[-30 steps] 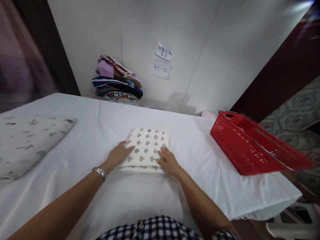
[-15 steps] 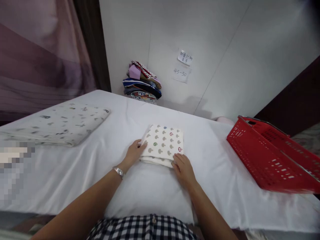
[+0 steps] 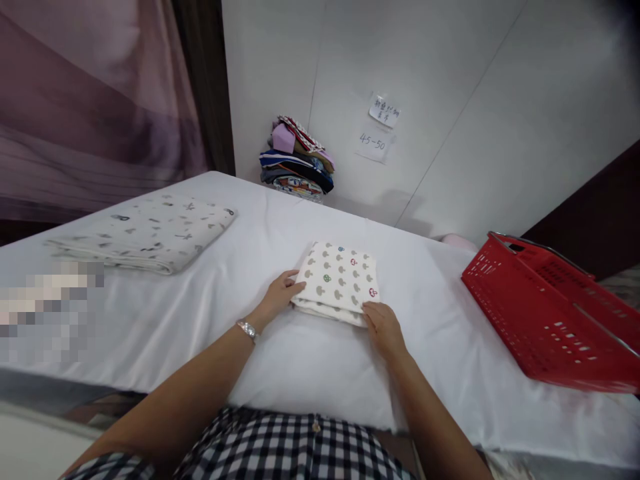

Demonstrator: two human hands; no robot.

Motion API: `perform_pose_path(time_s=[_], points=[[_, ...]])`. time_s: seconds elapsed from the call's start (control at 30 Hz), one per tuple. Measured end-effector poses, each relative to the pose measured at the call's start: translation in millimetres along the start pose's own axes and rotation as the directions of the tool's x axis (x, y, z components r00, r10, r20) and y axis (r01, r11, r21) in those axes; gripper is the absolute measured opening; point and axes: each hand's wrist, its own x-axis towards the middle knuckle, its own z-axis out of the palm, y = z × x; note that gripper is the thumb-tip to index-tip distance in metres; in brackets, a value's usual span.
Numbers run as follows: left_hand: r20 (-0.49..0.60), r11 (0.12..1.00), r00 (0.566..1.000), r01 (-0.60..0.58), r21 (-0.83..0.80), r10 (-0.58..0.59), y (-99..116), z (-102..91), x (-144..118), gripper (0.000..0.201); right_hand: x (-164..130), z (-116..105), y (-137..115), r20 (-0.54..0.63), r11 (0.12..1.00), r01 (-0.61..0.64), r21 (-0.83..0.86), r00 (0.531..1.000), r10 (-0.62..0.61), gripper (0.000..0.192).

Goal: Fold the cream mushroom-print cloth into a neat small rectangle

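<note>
A folded white cloth with a mushroom print [image 3: 341, 281] lies in the middle of the white-covered table [image 3: 280, 347]. My left hand [image 3: 281, 293] grips its near left corner, fingers tucked at the edge; a watch sits on that wrist. My right hand [image 3: 382, 327] holds the near right corner, thumb on top of the cloth.
A red plastic basket [image 3: 550, 313] stands tilted at the table's right. A larger folded patterned cloth [image 3: 150, 230] lies at the left. A stack of colourful folded clothes [image 3: 297, 160] sits against the back wall under two paper notes [image 3: 380, 127]. A curtain hangs at left.
My view has swung left. Both hands slid from the top of the cloth to its near corners, and the cloth sits slightly turned.
</note>
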Motion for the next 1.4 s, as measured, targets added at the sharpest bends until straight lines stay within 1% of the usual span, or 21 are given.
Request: perform_pose_path(time_s=[0.1, 0.23, 0.33, 0.43, 0.5, 0.57, 0.63, 0.7, 0.77, 0.8, 0.87, 0.9, 0.93, 1.0, 1.07, 1.1, 1.13, 1.2, 1.3, 1.4], points=[[0.010, 0.998, 1.000, -0.005, 0.068, 0.004, -3, -0.7, 4, 0.059, -2, 1, -1, 0.003, 1.000, 0.022, 0.011, 1.000, -0.022, 0.026], [0.004, 0.980, 0.998, -0.055, 0.191, 0.055, -12, -3.3, 11, 0.065, -2, 0, -4, -0.004, 1.000, 0.002, 0.030, 1.000, -0.002, 0.027], [0.006, 0.965, 0.997, -0.074, 0.253, 0.075, -16, -5.1, 14, 0.063, -4, -1, -8, 0.003, 0.998, 0.026, 0.057, 1.000, -0.026, 0.024], [-0.011, 0.947, 0.995, -0.094, 0.306, 0.102, -16, -5.7, 13, 0.062, -8, -1, -10, 0.021, 0.996, 0.072, 0.051, 0.997, -0.073, 0.032], [-0.024, 0.931, 0.988, -0.134, 0.339, 0.151, -14, -5.5, 10, 0.061, -10, 1, -9, 0.022, 0.996, 0.082, 0.035, 0.996, -0.083, 0.034], [-0.006, 0.924, 0.983, -0.169, 0.343, 0.182, -13, -5.1, 6, 0.063, -10, 2, -8, -0.006, 0.996, 0.081, 0.029, 0.997, -0.081, 0.031], [0.034, 0.922, 0.985, -0.172, 0.348, 0.171, -13, -4.6, 4, 0.067, -9, 2, -6, -0.053, 0.996, 0.084, 0.025, 0.995, -0.082, 0.029], [0.057, 0.905, 0.986, -0.164, 0.393, 0.154, -14, -4.0, 3, 0.071, -8, 3, -4, -0.089, 0.996, 0.089, 0.019, 0.992, -0.087, 0.027], [0.054, 0.872, 0.983, -0.179, 0.456, 0.173, -15, -3.4, 3, 0.073, -8, 3, -4, -0.090, 0.996, 0.088, 0.016, 0.992, -0.086, 0.028], [0.046, 0.848, 0.977, -0.204, 0.489, 0.208, -15, -3.0, 2, 0.072, -8, 3, -5, -0.079, 0.996, 0.084, 0.016, 0.993, -0.083, 0.028], [0.044, 0.777, 0.946, -0.290, 0.559, 0.321, -14, -1.9, 1, 0.069, -9, 4, -8, -0.042, 0.997, 0.071, 0.013, 0.997, -0.070, 0.029], [0.060, 0.722, 0.917, -0.349, 0.597, 0.394, -13, -1.0, 0, 0.067, -10, 4, -9, -0.017, 0.998, 0.065, 0.006, 0.998, -0.064, 0.030], [0.095, 0.655, 0.879, -0.417, 0.630, 0.468, -11, 0.3, -2, 0.065, -10, 4, -11, 0.008, 0.998, 0.061, -0.003, 0.998, -0.061, 0.032], [0.218, 0.501, 0.784, -0.556, 0.664, 0.581, -9, 4.2, -6, 0.062, -11, 5, -14, 0.055, 0.998, 0.057, -0.025, 0.997, -0.055, 0.038], [0.367, 0.363, 0.698, -0.663, 0.654, 0.615, -10, 9.2, -11, 0.059, -10, 5, -17, 0.087, 0.998, 0.052, -0.048, 0.995, -0.048, 0.044], [0.425, 0.315, 0.671, -0.695, 0.646, 0.607, -11, 11.6, -12, 0.057, -10, 6, -19, 0.095, 0.997, 0.047, -0.061, 0.995, -0.041, 0.047], [0.465, 0.284, 0.657, -0.711, 0.643, 0.593, -12, 13.7, -14, 0.056, -9, 7, -20, 0.102, 0.996, 0.040, -0.075, 0.994, -0.033, 0.050], [0.495, 0.259, 0.659, -0.712, 0.652, 0.567, -14, 16.6, -15, 0.053, -6, 7, -24, 0.122, 0.994, 0.028, -0.106, 0.992, -0.015, 0.053], [0.487, 0.251, 0.676, -0.693, 0.676, 0.553, -16, 18.0, -13, 0.059, 0, 7, -27, 0.180, 0.988, 0.020, -0.151, 0.984, 0.008, 0.056], [0.485, 0.225, 0.668, -0.689, 0.688, 0.564, -18, 18.5, -12, 0.064, 7, 6, -26, 0.228, 0.983, 0.036, -0.178, 0.974, 0.006, 0.057]])
